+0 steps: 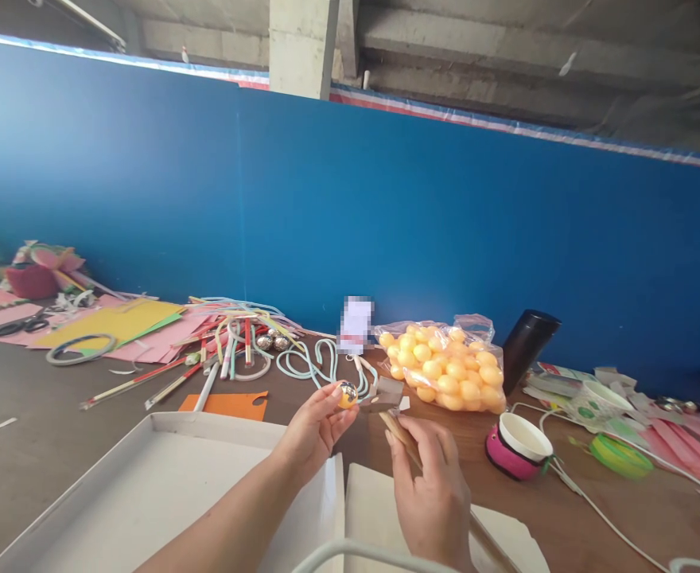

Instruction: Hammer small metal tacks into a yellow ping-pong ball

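Note:
My left hand (313, 430) pinches a small orange ball (348, 394) with dark marks on it, held above the table. My right hand (430, 493) is closed round the wooden handle of a flat brush (386, 395), whose metal head points at the ball and nearly touches it. Behind them lies a clear plastic bag of orange balls (445, 368). Under my left forearm sits a white tray (147, 477).
A pink and white cup (517, 447) and a black cylinder (527, 344) stand to the right. Coloured paper, cords, sticks, silver balls and scissors (21, 325) litter the brown table on the left. A blue wall runs behind. White cable and paper scraps lie far right.

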A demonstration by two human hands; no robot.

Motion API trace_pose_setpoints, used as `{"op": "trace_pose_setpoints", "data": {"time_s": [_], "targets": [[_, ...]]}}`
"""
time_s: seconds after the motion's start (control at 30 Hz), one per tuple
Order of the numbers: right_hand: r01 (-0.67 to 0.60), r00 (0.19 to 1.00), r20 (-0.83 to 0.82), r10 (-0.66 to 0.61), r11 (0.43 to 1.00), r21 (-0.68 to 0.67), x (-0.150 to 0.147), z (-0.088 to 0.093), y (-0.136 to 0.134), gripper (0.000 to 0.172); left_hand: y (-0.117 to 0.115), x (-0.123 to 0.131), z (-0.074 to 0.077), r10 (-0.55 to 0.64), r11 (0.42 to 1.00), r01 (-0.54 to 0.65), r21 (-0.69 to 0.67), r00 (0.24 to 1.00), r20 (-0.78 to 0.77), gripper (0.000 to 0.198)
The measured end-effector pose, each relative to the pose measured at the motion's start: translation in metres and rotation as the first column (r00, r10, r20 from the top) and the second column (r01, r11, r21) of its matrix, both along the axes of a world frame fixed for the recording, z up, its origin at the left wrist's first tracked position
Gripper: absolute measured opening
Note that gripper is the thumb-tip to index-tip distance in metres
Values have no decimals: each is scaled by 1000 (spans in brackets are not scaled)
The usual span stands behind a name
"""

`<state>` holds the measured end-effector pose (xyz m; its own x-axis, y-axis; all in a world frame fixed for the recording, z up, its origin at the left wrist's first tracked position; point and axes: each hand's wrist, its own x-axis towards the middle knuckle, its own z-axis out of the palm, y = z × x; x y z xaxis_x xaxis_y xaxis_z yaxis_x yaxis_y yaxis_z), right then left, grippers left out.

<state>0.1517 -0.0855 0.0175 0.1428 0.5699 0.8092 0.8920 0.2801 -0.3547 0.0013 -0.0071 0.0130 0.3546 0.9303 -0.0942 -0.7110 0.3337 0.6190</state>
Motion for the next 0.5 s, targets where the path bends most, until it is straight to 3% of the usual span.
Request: {"op": "trace_pose_setpoints", "data": {"time_s": [0.2, 0.37, 0.5], "targets": [[-59, 998, -19, 61, 993, 102, -2, 1, -2, 24, -4, 2, -1, -31, 999, 32, 13, 998, -58, 27], [-24, 1000, -9, 24, 999, -30, -1, -2, 0, 22, -7, 3, 1, -36, 999, 38, 31, 996, -83, 27], [-37, 999, -31, 39, 997, 69, -1, 0, -1, 23, -7, 2, 2, -17, 999, 21, 37, 995, -97, 29]]}}
